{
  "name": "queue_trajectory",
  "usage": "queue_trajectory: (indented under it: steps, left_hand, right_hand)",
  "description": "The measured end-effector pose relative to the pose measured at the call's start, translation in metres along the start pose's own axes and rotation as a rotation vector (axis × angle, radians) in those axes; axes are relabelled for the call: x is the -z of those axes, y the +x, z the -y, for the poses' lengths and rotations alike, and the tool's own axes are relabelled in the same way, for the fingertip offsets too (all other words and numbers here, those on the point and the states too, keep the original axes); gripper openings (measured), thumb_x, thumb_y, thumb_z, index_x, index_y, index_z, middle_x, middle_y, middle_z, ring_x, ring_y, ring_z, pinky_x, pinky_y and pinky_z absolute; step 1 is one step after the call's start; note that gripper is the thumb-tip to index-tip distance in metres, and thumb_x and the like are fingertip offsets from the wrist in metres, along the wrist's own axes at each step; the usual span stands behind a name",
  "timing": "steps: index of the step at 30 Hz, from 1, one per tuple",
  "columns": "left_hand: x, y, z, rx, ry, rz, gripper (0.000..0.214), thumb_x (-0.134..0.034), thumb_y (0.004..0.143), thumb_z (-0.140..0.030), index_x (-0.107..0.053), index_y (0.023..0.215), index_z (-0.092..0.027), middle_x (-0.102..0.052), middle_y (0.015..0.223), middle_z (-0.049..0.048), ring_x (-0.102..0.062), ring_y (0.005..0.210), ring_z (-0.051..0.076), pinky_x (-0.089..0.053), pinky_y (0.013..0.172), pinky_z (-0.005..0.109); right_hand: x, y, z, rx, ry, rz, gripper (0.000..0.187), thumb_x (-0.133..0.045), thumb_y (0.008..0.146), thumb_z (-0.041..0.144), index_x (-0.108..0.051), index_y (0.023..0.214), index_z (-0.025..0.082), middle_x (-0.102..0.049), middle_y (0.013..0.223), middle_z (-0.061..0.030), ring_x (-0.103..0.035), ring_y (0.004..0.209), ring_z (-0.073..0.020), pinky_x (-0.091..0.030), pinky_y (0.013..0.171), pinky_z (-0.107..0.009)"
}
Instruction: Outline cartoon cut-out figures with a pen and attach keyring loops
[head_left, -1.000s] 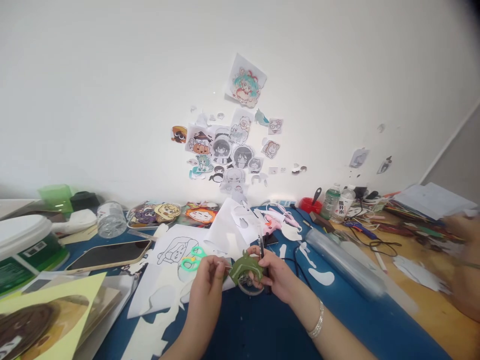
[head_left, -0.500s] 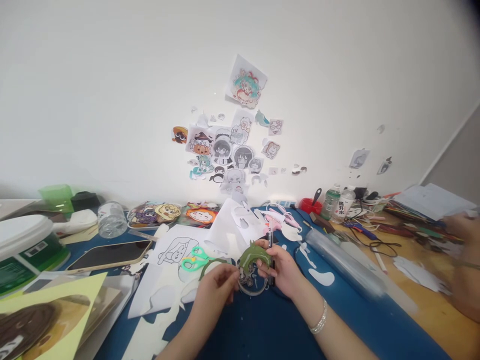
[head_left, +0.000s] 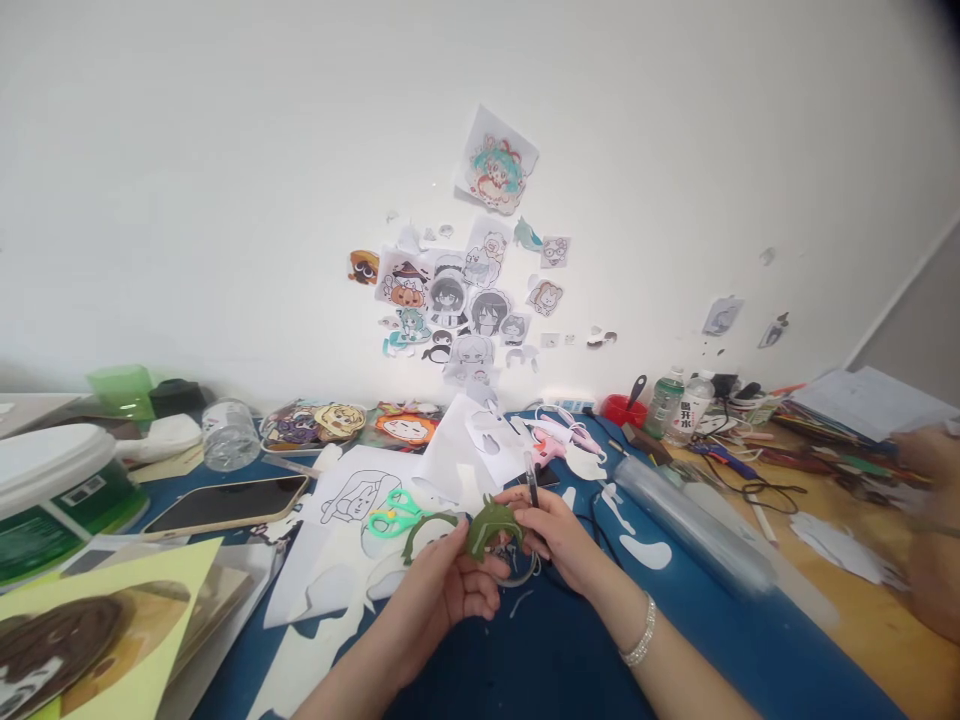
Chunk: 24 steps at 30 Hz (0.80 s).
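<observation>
A small green cut-out piece with pointed tips and pale lines (head_left: 493, 522) is held up between both hands. My left hand (head_left: 454, 590) has its thumb on the piece's left edge, with its fingers curled below. My right hand (head_left: 559, 535) pinches the right edge and also holds a slim dark pen (head_left: 532, 482), pointing upward. Behind the left thumb lies another green and white piece (head_left: 420, 540), partly covered. Below the held piece, a clear ring-shaped item (head_left: 525, 574) shows on the blue table mat (head_left: 525, 650). Green-handled scissors (head_left: 395, 514) rest on the paper to the left.
Left are a phone (head_left: 225, 503), a white-lidded tub (head_left: 56, 450) and yellow printed sheets (head_left: 172, 610). A clear plastic roll (head_left: 694, 525) lies right, with bottles (head_left: 664, 400) behind. Cut-out drawings cover part of the wall (head_left: 225, 150). At far right, another person's blurred arm (head_left: 937, 540) shows.
The green piece has shifted left and turned. My left hand has rolled palm-up, its thumb now on the piece. The pen in my right hand has tilted, and the view has shifted slightly.
</observation>
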<state>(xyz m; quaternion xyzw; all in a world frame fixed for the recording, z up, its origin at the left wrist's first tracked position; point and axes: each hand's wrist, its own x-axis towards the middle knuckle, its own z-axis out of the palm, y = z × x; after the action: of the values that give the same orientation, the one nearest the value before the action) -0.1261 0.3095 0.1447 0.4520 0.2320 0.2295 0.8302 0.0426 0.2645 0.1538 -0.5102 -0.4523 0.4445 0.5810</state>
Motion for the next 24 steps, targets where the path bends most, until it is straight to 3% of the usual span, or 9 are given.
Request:
queue_trajectory:
  steps: [3,6,9,12,15,20,24]
  left_hand:
    - [0.002,0.0,-0.001,0.01,-0.048,0.034,0.035,-0.064,0.079,-0.047,-0.066,0.092,-0.014,-0.069,0.085,0.0069,-0.061,0.063,0.01,-0.05,0.063,0.022]
    - [0.004,0.0,-0.001,0.001,-0.066,0.028,0.03,-0.067,0.079,-0.043,-0.068,0.092,-0.016,-0.069,0.085,0.004,-0.062,0.067,0.009,-0.051,0.066,0.021]
    - [0.004,0.0,0.0,-0.023,-0.068,-0.001,0.033,-0.065,0.08,-0.045,-0.069,0.095,-0.016,-0.071,0.093,0.0064,-0.066,0.083,0.013,-0.052,0.074,0.022]
    - [0.003,0.001,0.0,-0.05,-0.065,-0.026,0.036,-0.065,0.08,-0.045,-0.069,0.101,-0.015,-0.071,0.104,0.0096,-0.064,0.099,0.018,-0.05,0.085,0.025]
    - [0.002,0.001,0.001,-0.074,-0.078,-0.057,0.037,-0.067,0.079,-0.045,-0.069,0.104,-0.017,-0.071,0.107,0.009,-0.062,0.106,0.019,-0.047,0.093,0.028]
    - [0.0,0.001,0.002,-0.123,-0.105,-0.047,0.035,-0.067,0.078,-0.045,-0.069,0.1,-0.018,-0.071,0.093,0.0056,-0.064,0.089,0.015,-0.048,0.082,0.025]
    - [-0.003,-0.001,0.004,-0.123,-0.122,-0.056,0.028,-0.066,0.08,-0.044,-0.069,0.083,-0.017,-0.068,0.078,0.0017,-0.059,0.075,0.01,-0.047,0.076,0.021]
  right_hand:
    - [0.002,0.003,-0.002,0.092,-0.128,-0.057,0.021,-0.062,0.068,0.024,-0.072,0.084,0.015,-0.059,0.063,0.0008,-0.04,0.045,-0.0072,-0.032,0.046,-0.021]
    - [0.002,0.003,-0.006,0.202,-0.237,-0.117,0.015,-0.067,0.069,0.023,-0.073,0.081,0.018,-0.065,0.077,-0.0036,-0.056,0.067,-0.0165,-0.043,0.061,-0.027]
    - [0.001,0.0,-0.009,0.428,-0.483,-0.143,0.019,-0.067,0.072,0.018,-0.073,0.09,0.023,-0.066,0.092,-0.0058,-0.059,0.083,-0.0219,-0.045,0.072,-0.031]
    - [0.001,-0.005,-0.008,0.698,-0.789,-0.188,0.018,-0.065,0.078,0.018,-0.07,0.095,0.023,-0.065,0.095,-0.0079,-0.062,0.083,-0.0226,-0.048,0.071,-0.032]
    - [-0.002,-0.01,-0.004,0.832,-0.894,-0.264,0.009,-0.064,0.083,0.023,-0.067,0.092,0.022,-0.065,0.092,-0.0084,-0.064,0.08,-0.0207,-0.05,0.068,-0.029]
    - [-0.011,-0.011,-0.008,0.963,-1.044,-0.178,0.01,-0.058,0.088,0.024,-0.065,0.083,0.019,-0.066,0.089,-0.0059,-0.062,0.064,-0.0145,-0.044,0.056,-0.025]
    - [-0.016,-0.009,-0.015,0.917,-1.053,-0.164,0.013,-0.055,0.089,0.023,-0.062,0.079,0.019,-0.065,0.084,-0.0039,-0.06,0.062,-0.0135,-0.041,0.054,-0.023]
